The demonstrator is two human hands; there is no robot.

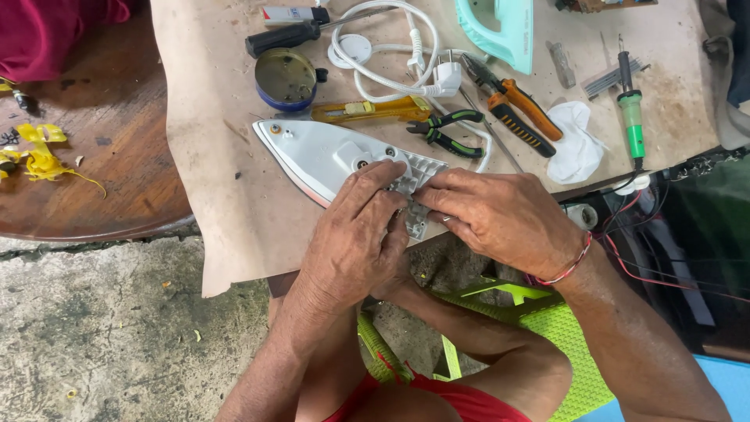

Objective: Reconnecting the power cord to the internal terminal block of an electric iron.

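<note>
A white clothes-iron body (320, 152) with a red edge lies flat on a paper-covered worktop (219, 156), its tip pointing left. My left hand (355, 234) rests on the rear of the iron, fingers pressing the ribbed white part (418, 168). My right hand (500, 215) meets it from the right, fingertips gripping the same rear part. A red string band circles my right wrist. What lies under my fingers is hidden.
Behind the iron lie a yellow utility knife (371, 109), green-handled pliers (449, 129), orange-handled pliers (516, 109), a white power cord with plug (445, 78), a round tin (285, 78), a black screwdriver (289, 35), a green soldering iron (631, 117), a teal iron handle (500, 27), white cloth (576, 141). A green stool (539, 312) is below.
</note>
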